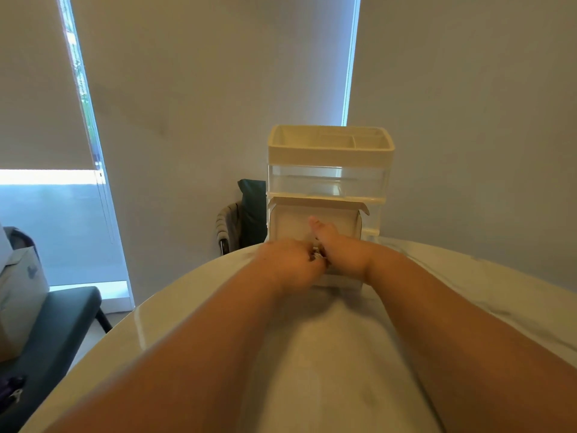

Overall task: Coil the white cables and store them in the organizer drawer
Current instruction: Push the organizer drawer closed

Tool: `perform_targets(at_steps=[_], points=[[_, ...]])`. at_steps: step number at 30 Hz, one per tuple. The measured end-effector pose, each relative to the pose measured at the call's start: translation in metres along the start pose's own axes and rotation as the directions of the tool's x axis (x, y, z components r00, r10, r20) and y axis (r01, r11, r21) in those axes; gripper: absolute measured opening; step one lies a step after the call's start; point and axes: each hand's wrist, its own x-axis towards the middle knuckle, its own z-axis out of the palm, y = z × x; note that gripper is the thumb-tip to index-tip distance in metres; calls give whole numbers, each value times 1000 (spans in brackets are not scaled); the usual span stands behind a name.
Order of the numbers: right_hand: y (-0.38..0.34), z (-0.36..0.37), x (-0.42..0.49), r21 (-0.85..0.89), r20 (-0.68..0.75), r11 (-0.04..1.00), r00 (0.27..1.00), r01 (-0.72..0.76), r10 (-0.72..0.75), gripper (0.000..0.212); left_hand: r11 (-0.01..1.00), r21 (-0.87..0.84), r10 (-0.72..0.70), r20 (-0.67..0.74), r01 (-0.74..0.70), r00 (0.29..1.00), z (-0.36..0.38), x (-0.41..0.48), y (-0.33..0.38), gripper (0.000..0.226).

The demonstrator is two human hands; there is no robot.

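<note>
A white organizer (331, 151) stands at the table's far edge, with a compartment tray on top and a clear drawer (327, 179) below it. In front of it sits a white box (340, 223) with its lid raised. Both hands meet over this box. My left hand (290, 264) is curled, knuckles up. My right hand (340, 248) faces it, one finger pointing up toward the lid. Between them shows a small whitish bundle, apparently a coiled white cable (317, 257), held by both hands. Motion blur hides the details.
The pale round table (312, 354) fills the foreground under my forearms. A dark chair (249, 214) with a grey garment stands behind the table on the left. Lower left, a dark bench (62, 323) carries a grey bag. Roller blinds cover the windows behind.
</note>
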Motion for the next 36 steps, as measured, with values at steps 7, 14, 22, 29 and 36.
perform_targets(at_steps=[7, 14, 22, 29, 36], points=[[-5, -12, -10, -128, -69, 982, 986, 141, -151, 50, 1000, 10, 24, 2, -24, 1000, 7, 14, -11, 43], [-11, -9, -19, -518, -45, 835, 969, 186, -244, 46, 999, 46, -19, -39, 21, 999, 2, 14, -6, 36], [-3, -19, -16, -589, -136, 793, 947, 157, -289, 16, 999, 8, 35, -34, -34, 999, 5, 23, -14, 41], [-1, -29, -13, -143, -614, 964, 744, 224, -264, 32, 994, -78, 49, -316, -78, 947, -4, 20, -12, 22], [13, -41, -4, 129, -685, 976, 727, 178, -42, 55, 920, -392, -255, -587, 6, 769, -16, 36, -37, 55]])
